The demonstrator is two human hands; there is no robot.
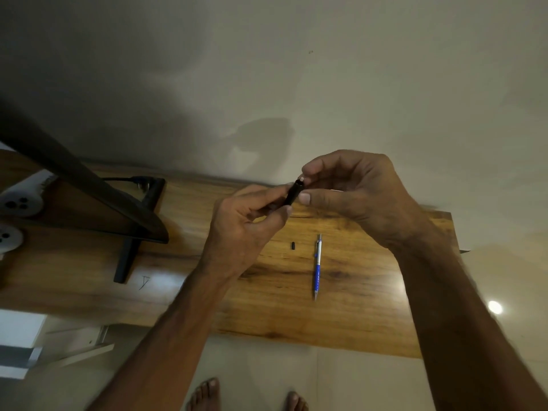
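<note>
Currently, the left hand (246,223) pinches a short black cylindrical barrel (293,193). The right hand (355,197) fingers (310,171) nip its white-tipped upper end. Below the fingers, a small black cap (293,245) and a blue-and-silver mechanical pencil (317,266) lie on the wooden counter (370,307).

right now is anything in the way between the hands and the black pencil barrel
Nothing visible. The left hand grips the black pencil barrel and the right hand pinches its white-tipped end. The small black cap and the blue mechanical pencil lie apart on the wooden table below.
</note>
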